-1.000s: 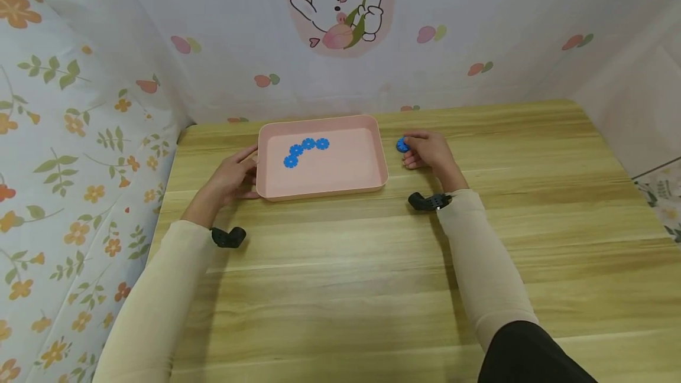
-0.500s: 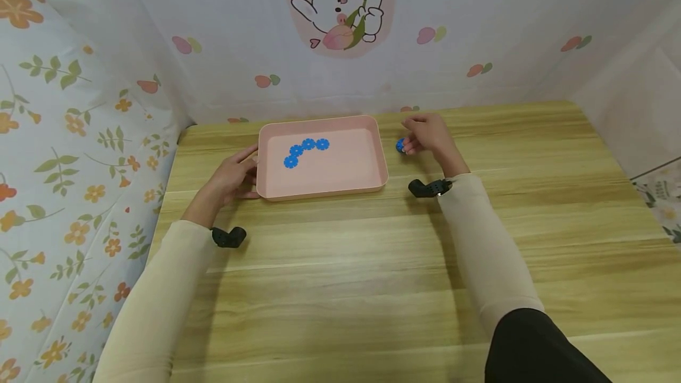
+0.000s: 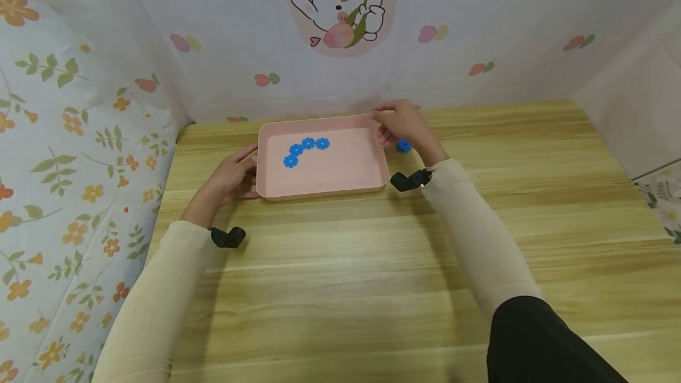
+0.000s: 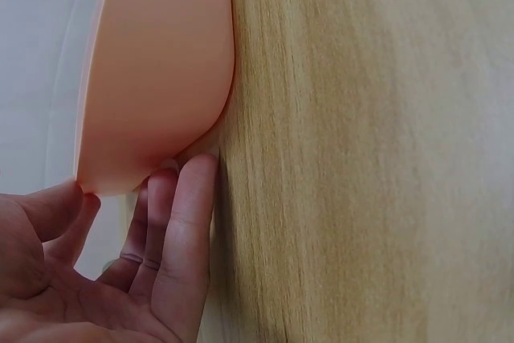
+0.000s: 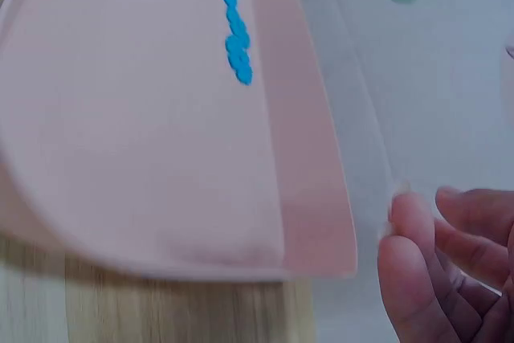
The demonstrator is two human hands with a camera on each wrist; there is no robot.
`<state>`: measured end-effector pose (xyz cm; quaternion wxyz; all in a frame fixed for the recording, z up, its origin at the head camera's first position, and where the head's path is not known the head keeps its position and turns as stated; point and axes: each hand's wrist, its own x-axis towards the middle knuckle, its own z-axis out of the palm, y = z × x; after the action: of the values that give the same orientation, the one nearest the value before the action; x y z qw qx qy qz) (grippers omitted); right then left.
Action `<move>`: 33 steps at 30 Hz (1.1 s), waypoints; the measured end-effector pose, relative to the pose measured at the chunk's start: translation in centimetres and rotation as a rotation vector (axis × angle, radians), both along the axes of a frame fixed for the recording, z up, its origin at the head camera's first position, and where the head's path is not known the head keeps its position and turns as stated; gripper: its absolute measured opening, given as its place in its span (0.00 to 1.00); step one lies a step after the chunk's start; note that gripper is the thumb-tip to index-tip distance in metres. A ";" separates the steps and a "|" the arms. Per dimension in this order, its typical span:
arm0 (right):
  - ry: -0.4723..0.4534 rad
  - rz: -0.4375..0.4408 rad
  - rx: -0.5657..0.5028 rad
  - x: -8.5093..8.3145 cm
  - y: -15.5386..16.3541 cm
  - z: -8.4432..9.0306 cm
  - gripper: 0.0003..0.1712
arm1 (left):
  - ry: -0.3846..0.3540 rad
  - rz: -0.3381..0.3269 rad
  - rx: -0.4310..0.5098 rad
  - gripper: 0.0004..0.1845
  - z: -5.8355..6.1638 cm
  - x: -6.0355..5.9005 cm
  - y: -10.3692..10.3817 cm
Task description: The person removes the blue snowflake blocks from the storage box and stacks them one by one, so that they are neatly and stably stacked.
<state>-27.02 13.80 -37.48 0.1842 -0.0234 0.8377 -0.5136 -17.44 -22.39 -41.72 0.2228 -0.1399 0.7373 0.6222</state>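
A pink tray (image 3: 319,192) lies on the wooden table and holds a curved chain of several blue gear-shaped pieces (image 3: 307,148). One more blue piece (image 3: 404,146) lies on the table just right of the tray. My left hand (image 3: 231,177) rests against the tray's left wall, fingers straight along the table (image 4: 173,238). My right hand (image 3: 396,120) hovers over the tray's far right corner, left of the loose piece. In the right wrist view its fingers (image 5: 474,214) curl toward the thumb beside the tray's rim (image 5: 313,174). No piece shows between them.
The table (image 3: 346,265) is boxed in by patterned sheets: flowers on the left (image 3: 80,135), a rabbit print at the back (image 3: 340,5), and a plain sheet on the right. Black wrist cameras (image 3: 229,236) sit on both sleeves.
My right hand lifted off the table by the loose blue piece and moved left and away, to the tray's far right corner. Left hand and tray stayed put.
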 end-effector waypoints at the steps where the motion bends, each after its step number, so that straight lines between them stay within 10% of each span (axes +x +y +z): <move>1: -0.002 0.016 0.005 0.0 -0.4 0.0 0.21 | 0.000 0.000 -0.003 0.25 0.0 0.0 0.0; 33: -0.097 0.384 0.106 -0.5 -7.9 -3.3 0.24 | -0.013 0.000 0.006 0.25 0.2 -0.1 0.0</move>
<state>-27.56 5.95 -40.79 0.3198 -0.1483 0.8338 -0.4249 -17.50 -22.41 -41.52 0.2280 -0.1435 0.7341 0.6234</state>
